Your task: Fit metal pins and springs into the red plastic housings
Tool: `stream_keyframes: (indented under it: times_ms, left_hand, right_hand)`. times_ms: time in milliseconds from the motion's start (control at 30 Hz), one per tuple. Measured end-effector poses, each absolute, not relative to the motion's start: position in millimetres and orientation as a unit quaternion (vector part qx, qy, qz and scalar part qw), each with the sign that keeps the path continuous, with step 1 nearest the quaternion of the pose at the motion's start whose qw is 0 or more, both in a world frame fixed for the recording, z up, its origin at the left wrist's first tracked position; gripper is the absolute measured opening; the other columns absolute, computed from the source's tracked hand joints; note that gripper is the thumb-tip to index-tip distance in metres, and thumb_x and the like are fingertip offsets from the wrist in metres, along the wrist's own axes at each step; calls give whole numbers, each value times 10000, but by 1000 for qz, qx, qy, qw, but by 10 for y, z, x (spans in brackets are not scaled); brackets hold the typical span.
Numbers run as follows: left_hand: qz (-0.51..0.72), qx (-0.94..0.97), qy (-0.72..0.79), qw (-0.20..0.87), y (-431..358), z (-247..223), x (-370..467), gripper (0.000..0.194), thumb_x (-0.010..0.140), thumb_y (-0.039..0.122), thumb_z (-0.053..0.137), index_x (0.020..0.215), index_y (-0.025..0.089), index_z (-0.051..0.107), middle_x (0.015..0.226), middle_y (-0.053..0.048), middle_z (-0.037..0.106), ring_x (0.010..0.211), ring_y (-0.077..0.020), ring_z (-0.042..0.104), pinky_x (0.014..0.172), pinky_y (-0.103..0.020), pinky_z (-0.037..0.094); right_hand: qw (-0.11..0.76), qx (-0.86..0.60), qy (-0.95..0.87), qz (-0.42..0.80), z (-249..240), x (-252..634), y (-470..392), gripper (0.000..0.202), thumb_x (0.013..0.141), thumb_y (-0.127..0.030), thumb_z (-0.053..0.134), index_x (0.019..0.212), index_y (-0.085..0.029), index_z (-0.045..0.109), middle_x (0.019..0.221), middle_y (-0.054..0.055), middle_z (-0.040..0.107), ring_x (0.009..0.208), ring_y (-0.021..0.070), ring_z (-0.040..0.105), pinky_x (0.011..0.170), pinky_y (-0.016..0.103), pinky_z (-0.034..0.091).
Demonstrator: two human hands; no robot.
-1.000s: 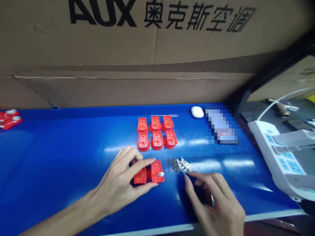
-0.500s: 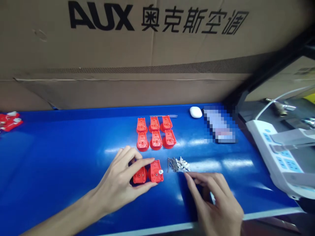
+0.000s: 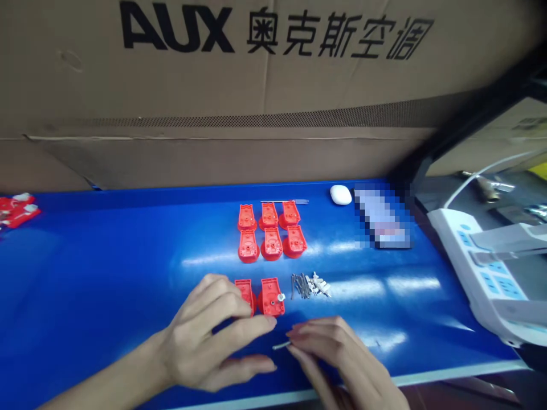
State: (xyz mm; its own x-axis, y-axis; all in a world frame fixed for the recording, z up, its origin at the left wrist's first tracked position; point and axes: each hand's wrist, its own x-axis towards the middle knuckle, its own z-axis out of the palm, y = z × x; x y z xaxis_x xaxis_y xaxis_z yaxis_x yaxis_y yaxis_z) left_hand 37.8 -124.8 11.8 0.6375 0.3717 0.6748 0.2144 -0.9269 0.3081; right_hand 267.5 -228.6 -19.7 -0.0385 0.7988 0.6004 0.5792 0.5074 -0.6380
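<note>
My right hand point(image 3: 337, 359) pinches a thin metal pin point(image 3: 281, 345) between thumb and fingers, with one end sticking out to the left. Facing it, my left hand point(image 3: 213, 336) has thumb and index finger apart and nothing between them; the pin's free end lies just off these fingertips. Just beyond the hands are two red plastic housings: the right one point(image 3: 269, 293) carries a small white piece at its right edge, while the left one point(image 3: 244, 289) is partly hidden by my left hand. To their right lies a small pile of dark metal pins point(image 3: 302, 286) and white pieces point(image 3: 317, 284).
Farther back stand two rows of red housings point(image 3: 271, 244), with a thin screwdriver-like tool point(image 3: 294, 201) behind them. A white rounded case point(image 3: 341, 195) and a blurred-out phone-like object point(image 3: 382, 219) lie back right. A power strip point(image 3: 478, 256) is at the right edge, red parts point(image 3: 19, 210) far left.
My right hand has moved from the pile toward me and leftward, now with the pin. My left hand has come off the red housings and moved slightly nearer, its fingers apart.
</note>
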Motion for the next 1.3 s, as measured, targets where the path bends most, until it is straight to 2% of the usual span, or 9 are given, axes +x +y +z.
stream_keyframes:
  times_ms: [167, 333, 600, 700, 800, 967, 1133, 1233, 1300]
  left_hand:
    - [383, 910, 142, 70, -1253, 144, 398, 156, 1068, 172, 636, 1018, 149, 782, 761, -15, 649, 728, -182, 617, 723, -356, 514]
    - [387, 910, 120, 92, -1246, 136, 397, 190, 1078, 150, 612, 1004, 111, 783, 763, -36, 706, 745, -190, 634, 703, -363, 518]
    - [395, 905, 116, 110, -1254, 115, 388, 148, 1017, 94, 633, 1052, 103, 777, 784, -48, 731, 736, -202, 658, 701, -367, 541]
    - [384, 908, 129, 103, -1215, 127, 368, 172, 1037, 229, 643, 1084, 110, 759, 816, -64, 743, 743, -220, 679, 698, -390, 537]
    - [348, 917, 183, 64, -1127, 174, 290, 437, 993, 498, 700, 1177, 102, 724, 943, -117, 778, 801, -266, 730, 708, -430, 561]
    - [193, 952, 223, -81, -975, 223, 142, 590, 929, 577, 776, 1257, 95, 692, 1059, -137, 791, 792, -282, 779, 665, -421, 588]
    - [156, 952, 264, -5, -964, 229, 107, 361, 937, 459, 758, 1156, 185, 673, 1152, -113, 789, 858, -268, 814, 682, -383, 596]
    - [190, 938, 279, 80, -996, 278, 92, 355, 886, 332, 777, 1184, 203, 633, 1196, -86, 803, 1034, -267, 826, 802, -352, 613]
    - [238, 920, 286, 126, -1025, 311, 89, 346, 875, 276, 786, 1175, 214, 626, 1155, -50, 818, 1021, -226, 828, 850, -311, 609]
  right_hand:
    - [485, -462, -734, 111, -137, 2668, -2222, 131, 1023, -60, 695, 1116, -143, 734, 979, 74, 808, 886, 165, 784, 810, 265, 657]
    - [506, -460, -707, 181, -15, 2655, -2210, 277, 944, 22, 737, 1146, -167, 731, 924, 34, 760, 802, 155, 744, 722, 282, 638]
    - [509, -452, -695, 233, 34, 2648, -2190, 241, 940, -23, 780, 1110, -194, 771, 913, 24, 714, 793, 156, 721, 748, 309, 638]
    - [528, -469, -671, 226, 18, 2644, -2177, 229, 948, -7, 754, 1079, -195, 760, 896, 24, 700, 786, 162, 706, 739, 327, 623]
    - [521, -474, -671, 231, 10, 2665, -2164, 241, 951, -10, 735, 1096, -202, 745, 906, 29, 710, 793, 172, 717, 689, 320, 605]
    - [521, -472, -675, 225, -34, 2725, -2151, 213, 968, -23, 712, 1084, -202, 727, 878, 25, 717, 796, 168, 723, 707, 317, 598]
    - [525, -469, -673, 229, -90, 2735, -2177, 203, 976, -26, 704, 1078, -199, 725, 873, 27, 721, 782, 166, 716, 693, 317, 577]
    - [518, -462, -679, 238, -49, 2740, -2189, 227, 954, 6, 706, 1066, -192, 718, 870, 29, 726, 768, 169, 722, 697, 329, 593]
    - [522, -460, -680, 230, -1, 2741, -2190, 245, 937, 25, 711, 1062, -185, 714, 866, 29, 728, 753, 167, 722, 706, 340, 610]
